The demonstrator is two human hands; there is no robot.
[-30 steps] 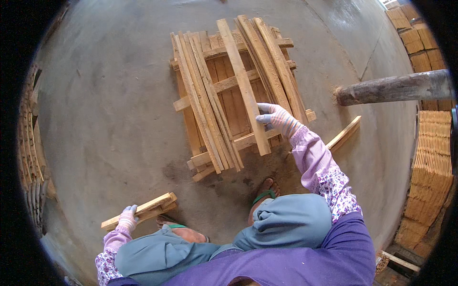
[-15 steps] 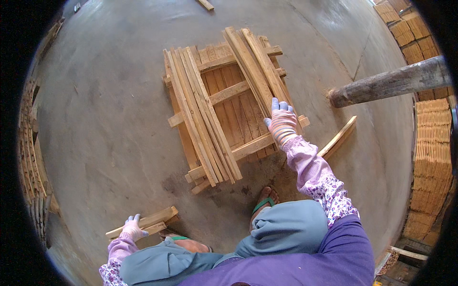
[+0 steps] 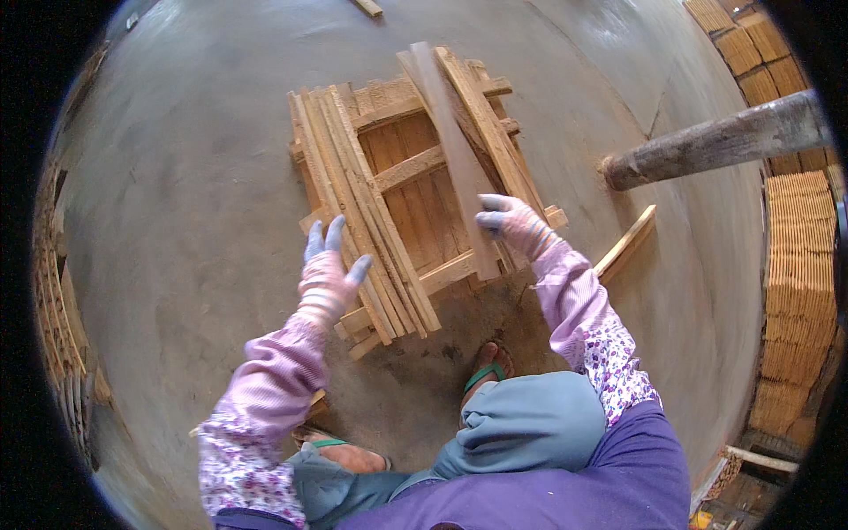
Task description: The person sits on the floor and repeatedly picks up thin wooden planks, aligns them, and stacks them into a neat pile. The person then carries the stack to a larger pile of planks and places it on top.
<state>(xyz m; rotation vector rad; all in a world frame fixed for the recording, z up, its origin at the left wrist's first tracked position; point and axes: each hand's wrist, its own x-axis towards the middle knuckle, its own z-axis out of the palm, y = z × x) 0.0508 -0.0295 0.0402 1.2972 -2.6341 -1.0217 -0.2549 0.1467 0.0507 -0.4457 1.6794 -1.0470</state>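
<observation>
A flat, narrow board [image 3: 456, 159], its grain lost to blur, is gripped near its lower end by the right hand [image 3: 517, 223], with gloved fingers and thumb closed about its edges. It is held slantwise over a low wooden pallet [image 3: 411, 169], beside the right row of boards [image 3: 486, 122]; whether the wood beneath is touched cannot be told. The left hand [image 3: 327, 281] is held near the left row of boards [image 3: 367, 212], its fingers and thumb spread wide and nothing grasped. 2 striped gloves [image 3: 321, 299] are worn, their fingertips coloured grey-blue. The pallet is built of rough brown planks, crossed by thick, squared bars. Along its left side, long, straight-edged strips are packed closely together. On the smooth, stained grey floor [image 3: 194, 221], a pale loose board [image 3: 627, 243] is seen right of the pallet, near a round, weathered post [image 3: 715, 144]. Farther right, ribbed orange-brown sheets [image 3: 799, 265] are stacked tightly.
</observation>
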